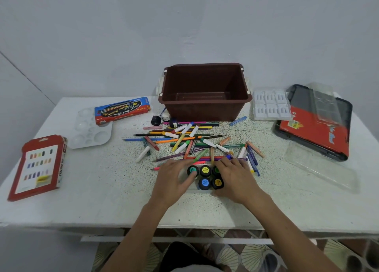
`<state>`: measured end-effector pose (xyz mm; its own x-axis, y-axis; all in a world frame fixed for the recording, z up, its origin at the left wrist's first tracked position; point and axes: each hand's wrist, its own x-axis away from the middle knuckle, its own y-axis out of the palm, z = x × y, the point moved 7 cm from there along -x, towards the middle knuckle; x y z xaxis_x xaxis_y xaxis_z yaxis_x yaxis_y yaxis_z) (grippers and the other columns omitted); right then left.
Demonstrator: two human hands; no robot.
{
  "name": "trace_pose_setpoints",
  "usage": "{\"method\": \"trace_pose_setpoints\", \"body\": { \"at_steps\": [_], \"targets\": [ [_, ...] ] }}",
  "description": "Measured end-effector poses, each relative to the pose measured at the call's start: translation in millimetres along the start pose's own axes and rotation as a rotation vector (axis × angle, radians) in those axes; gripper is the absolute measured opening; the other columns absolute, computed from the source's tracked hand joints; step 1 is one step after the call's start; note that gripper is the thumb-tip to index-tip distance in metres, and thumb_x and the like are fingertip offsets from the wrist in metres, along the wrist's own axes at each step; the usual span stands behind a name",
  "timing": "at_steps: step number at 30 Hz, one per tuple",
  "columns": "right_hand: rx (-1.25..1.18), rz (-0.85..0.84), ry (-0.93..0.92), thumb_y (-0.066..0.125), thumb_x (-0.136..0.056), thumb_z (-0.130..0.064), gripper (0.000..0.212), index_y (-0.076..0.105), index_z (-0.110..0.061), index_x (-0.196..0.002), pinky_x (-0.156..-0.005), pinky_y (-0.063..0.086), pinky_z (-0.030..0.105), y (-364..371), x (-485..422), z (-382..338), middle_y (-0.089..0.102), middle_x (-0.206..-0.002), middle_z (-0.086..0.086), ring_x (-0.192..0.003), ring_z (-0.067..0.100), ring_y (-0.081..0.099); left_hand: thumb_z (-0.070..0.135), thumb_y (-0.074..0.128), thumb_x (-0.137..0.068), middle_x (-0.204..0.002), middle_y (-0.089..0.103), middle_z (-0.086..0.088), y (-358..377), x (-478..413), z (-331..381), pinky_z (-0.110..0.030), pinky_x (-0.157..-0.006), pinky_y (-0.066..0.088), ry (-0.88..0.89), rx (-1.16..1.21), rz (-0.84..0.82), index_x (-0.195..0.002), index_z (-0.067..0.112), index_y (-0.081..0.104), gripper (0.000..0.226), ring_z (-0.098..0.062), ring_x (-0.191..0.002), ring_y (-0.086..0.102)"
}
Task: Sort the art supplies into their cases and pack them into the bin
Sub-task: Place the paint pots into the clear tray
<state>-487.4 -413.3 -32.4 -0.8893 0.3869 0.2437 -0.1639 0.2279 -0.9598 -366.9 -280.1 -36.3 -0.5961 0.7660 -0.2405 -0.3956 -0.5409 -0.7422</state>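
At lower centre the paint pots (205,176) are being seated in their clear tray (189,187): the teal one is pressed by the released left grip (176,176), others are covered by the released right grip (233,173). Next, the loose pots (156,120) beside the bin (205,91) must probably be fetched.

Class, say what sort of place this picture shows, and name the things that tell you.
Probably a home craft table against a bare wall: loose pencils and markers, paint pots, a brown bin.
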Motion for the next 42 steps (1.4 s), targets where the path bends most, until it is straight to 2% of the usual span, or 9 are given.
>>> {"method": "trace_pose_setpoints", "body": {
  "at_steps": [4,7,13,19,22,29,36,38,42],
  "targets": [
    [0.012,-0.003,-0.005,0.067,-0.081,-0.057,0.083,0.032,-0.021,-0.146,-0.114,0.022,0.045,-1.1,0.2,-0.5,0.04,-0.14,0.001,-0.13,0.027,0.038,0.048,0.058,-0.088,-0.108,0.065,0.019,-13.1,-21.9,-15.8,-0.043,-0.095,0.045,-0.03,0.025,0.086,-0.118,0.027,0.067,0.037,-0.008,-0.103,0.058],
    [0.019,0.004,-0.008,0.067,-0.081,-0.058,0.083,0.032,-0.021,-0.146,-0.113,0.022,0.045,-0.7,0.1,-0.5,0.04,-0.14,0.0,-0.129,0.027,0.039,0.037,0.062,-0.088,-0.105,0.072,0.006,-25.7,-44.1,-36.2,-0.05,-0.094,0.048,-0.104,-0.037,0.198,-0.112,0.02,0.07,0.03,-0.014,-0.1,0.063],
    [0.013,0.013,-0.011,0.066,-0.08,-0.059,0.081,0.033,-0.022,-0.145,-0.113,0.021,0.044,-0.9,0.5,-1.3,0.042,-0.138,-0.001,-0.127,0.026,0.04,0.024,0.063,-0.092,-0.113,0.069,-0.007,-47.4,-88.8,-69.3,-0.044,-0.091,0.047,-0.273,-0.218,0.273,-0.116,0.017,0.067,0.025,-0.024,-0.103,0.059],
    [0.025,0.008,-0.013,0.066,-0.08,-0.059,0.082,0.034,-0.021,-0.145,-0.112,0.021,0.044,-2.8,1.0,-2.8,0.042,-0.138,0.0,-0.127,0.026,0.04,0.036,0.05,-0.099,-0.146,0.044,-0.018,-41.7,-128.4,-91.9,-0.054,-0.107,0.032,-0.408,-0.463,0.002,-0.143,0.028,0.046,0.044,-0.036,-0.133,0.04],
    [0.023,0.013,-0.014,0.067,-0.08,-0.057,0.082,0.035,-0.02,-0.145,-0.112,0.022,0.045,-4.0,1.1,-3.6,0.043,-0.138,0.001,-0.127,0.028,0.041,0.039,0.044,-0.101,-0.141,0.048,-0.018,-36.3,-139.5,-103.3,-0.054,-0.106,0.031,-0.466,-0.518,-0.124,-0.147,0.034,0.038,0.047,-0.039,-0.131,0.041],
    [0.022,0.011,-0.013,0.069,-0.078,-0.058,0.084,0.034,-0.021,-0.145,-0.113,0.022,0.044,-4.7,1.3,-3.8,0.044,-0.137,0.0,-0.127,0.026,0.041,0.038,0.051,-0.099,-0.121,0.063,-0.012,-41.1,-148.8,-111.3,-0.049,-0.098,0.031,-0.508,-0.432,-0.076,-0.131,0.032,0.046,0.033,-0.037,-0.117,0.049],
    [0.036,0.001,-0.01,0.068,-0.079,-0.059,0.085,0.033,-0.021,-0.146,-0.113,0.022,0.045,-5.2,0.4,-4.2,0.043,-0.138,0.0,-0.128,0.026,0.041,0.029,0.054,-0.098,-0.109,0.062,-0.01,-59.8,-133.2,-110.7,-0.048,-0.095,0.034,-0.512,-0.25,0.252,-0.102,0.024,0.054,0.007,-0.027,-0.106,0.056],
    [0.031,-0.003,-0.014,0.068,-0.079,-0.058,0.084,0.033,-0.02,-0.146,-0.113,0.022,0.045,-5.9,0.5,-4.7,0.042,-0.139,0.0,-0.129,0.027,0.04,0.029,0.057,-0.096,-0.118,0.059,-0.012,-59.2,-131.8,-112.1,-0.049,-0.097,0.036,-0.494,-0.286,0.214,-0.108,0.024,0.054,0.013,-0.028,-0.111,0.054],
    [0.038,-0.03,-0.013,0.068,-0.08,-0.057,0.084,0.031,-0.02,-0.146,-0.115,0.02,0.045,-5.5,0.3,-4.9,0.04,-0.141,0.0,-0.13,0.026,0.038,0.03,0.06,-0.096,-0.144,0.046,-0.013,-45.2,-138.5,-107.9,-0.054,-0.1,0.04,-0.369,-0.377,-0.048,-0.144,0.031,0.04,0.052,-0.032,-0.125,0.05]
  ]
}}
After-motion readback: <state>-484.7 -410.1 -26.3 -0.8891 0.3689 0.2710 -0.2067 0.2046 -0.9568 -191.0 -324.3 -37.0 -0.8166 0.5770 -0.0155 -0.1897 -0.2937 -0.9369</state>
